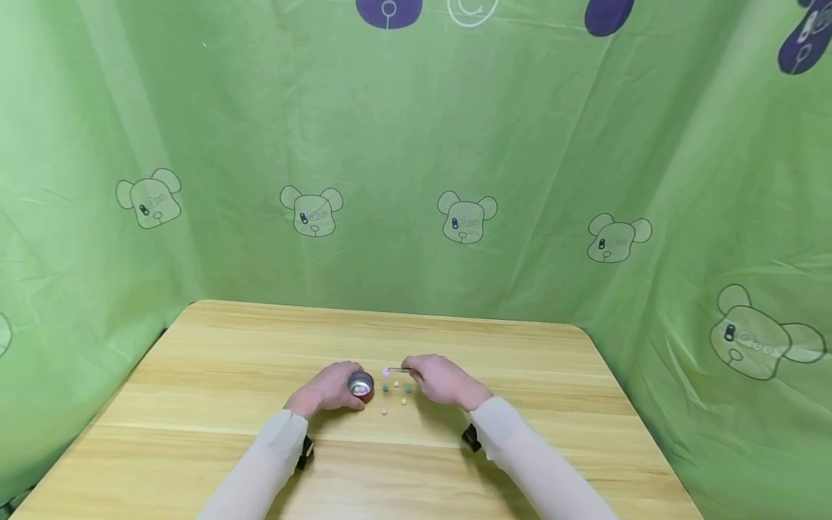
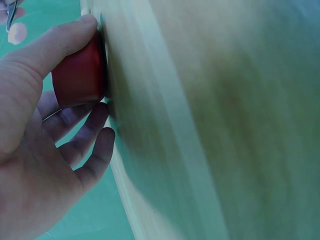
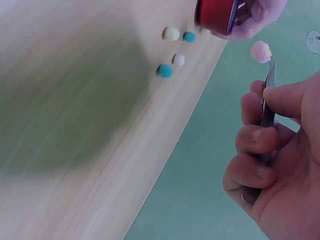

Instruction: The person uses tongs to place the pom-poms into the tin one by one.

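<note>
My left hand [image 1: 333, 388] curls round a small red container [image 2: 80, 75] with a silver-grey rim. It stands on the table, and something pale shows inside through its mouth in the head view. My right hand [image 1: 447, 380] grips metal tweezers [image 3: 268, 112] between thumb and fingers. Their bent tips hold a small pink ball [image 3: 260, 51], raised above the table just right of the container. Below the tweezers lie loose balls: two teal ones, the first nearer the container [image 1: 386, 388], a yellowish ball [image 1: 404, 401] and a whitish ball [image 1: 396, 384].
A second pink ball [image 1: 384, 412] lies on the near side of the loose group. The light wooden table [image 1: 520, 448] extends round both arms. Green curtain [image 1: 390, 274] with bear drawings hangs behind it and along both sides.
</note>
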